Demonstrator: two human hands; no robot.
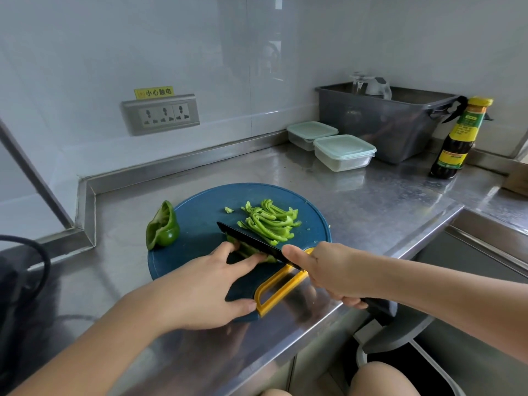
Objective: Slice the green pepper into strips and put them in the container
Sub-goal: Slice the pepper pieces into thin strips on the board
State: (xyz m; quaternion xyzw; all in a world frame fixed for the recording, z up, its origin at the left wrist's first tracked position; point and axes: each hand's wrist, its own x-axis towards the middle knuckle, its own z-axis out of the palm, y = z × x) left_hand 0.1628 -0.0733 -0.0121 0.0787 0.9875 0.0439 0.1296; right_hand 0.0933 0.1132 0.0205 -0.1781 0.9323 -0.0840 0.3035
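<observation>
1. At the far left edge of the steel counter, a black cable loops over a dark object (too cropped to identify).
2. An uncut green pepper half rests on the left rim of a round blue cutting board, hollow side showing.
3. The left hand has its fingers stretched forward, pressing a pepper piece flat on the board.
4. A black knife lies against that piece, just beside the fingertips.
5. Beyond the blade, a pile of pepper strips lies on the board.
6. The right hand is curled round the knife handle, thumb laid forward.
7. Two lidded containers stand well behind, both closed, near a grey tub and a sauce bottle.
</observation>
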